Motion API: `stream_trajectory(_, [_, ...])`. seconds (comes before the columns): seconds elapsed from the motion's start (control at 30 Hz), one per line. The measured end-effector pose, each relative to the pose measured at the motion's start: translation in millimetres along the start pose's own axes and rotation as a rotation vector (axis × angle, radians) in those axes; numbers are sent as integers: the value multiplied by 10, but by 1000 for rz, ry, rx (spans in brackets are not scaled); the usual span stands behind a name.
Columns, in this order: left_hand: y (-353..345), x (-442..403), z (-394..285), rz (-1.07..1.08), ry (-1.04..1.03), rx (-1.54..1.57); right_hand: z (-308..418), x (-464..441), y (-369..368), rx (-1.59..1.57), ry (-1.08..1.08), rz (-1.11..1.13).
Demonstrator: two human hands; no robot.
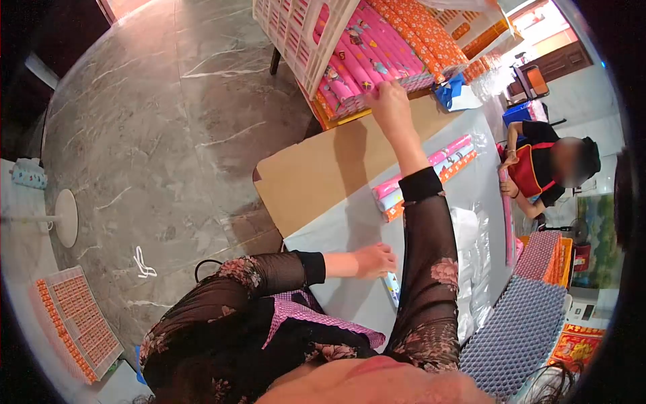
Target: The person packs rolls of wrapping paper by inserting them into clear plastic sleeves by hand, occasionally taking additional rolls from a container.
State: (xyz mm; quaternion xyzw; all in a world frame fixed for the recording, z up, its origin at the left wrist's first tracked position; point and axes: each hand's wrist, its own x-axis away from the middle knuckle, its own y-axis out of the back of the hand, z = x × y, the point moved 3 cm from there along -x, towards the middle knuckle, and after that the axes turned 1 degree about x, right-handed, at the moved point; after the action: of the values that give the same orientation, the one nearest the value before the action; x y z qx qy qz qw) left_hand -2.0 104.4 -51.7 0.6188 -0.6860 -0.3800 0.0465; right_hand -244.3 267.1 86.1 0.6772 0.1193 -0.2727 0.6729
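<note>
My right hand (389, 108) reaches to the near ends of a stack of pink patterned rolls (377, 54) in a white plastic crate (306, 40). Its fingers are bent around the end of one pink roll. My left hand (374, 261) is low over the grey table (350, 296), fingers curled at the end of a white patterned roll (392, 291) with blue and yellow marks. My right sleeve covers part of that roll. Beyond my right forearm, a pink, a white and an orange roll (402, 210) lie side by side.
A cardboard sheet (316, 175) covers the table's far left part. Orange rolls (420, 34) fill the crate's other side. Clear plastic wrap (471, 249) lies on the right. Across the table, another person (538, 158) holds a pink roll (507, 215). Patterned stacks (515, 330) stand at lower right.
</note>
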Motion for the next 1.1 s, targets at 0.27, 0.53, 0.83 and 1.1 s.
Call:
stream_trajectory(0.27, [16,-2,-15,34,25,-3,-163,363,246,20,-46,127])
stream_trajectory(0.53, [-103,3,53,-122,-31,-7,237,166,-53,622,73,-14])
stream_trajectory(0.83, [-41,8,27,-42,-38,30,-92,555,205,39,-229,319])
stream_trajectory(1.1, [261,21,-166,-102,-65,58,-547,1793,1198,-714,-649,615])
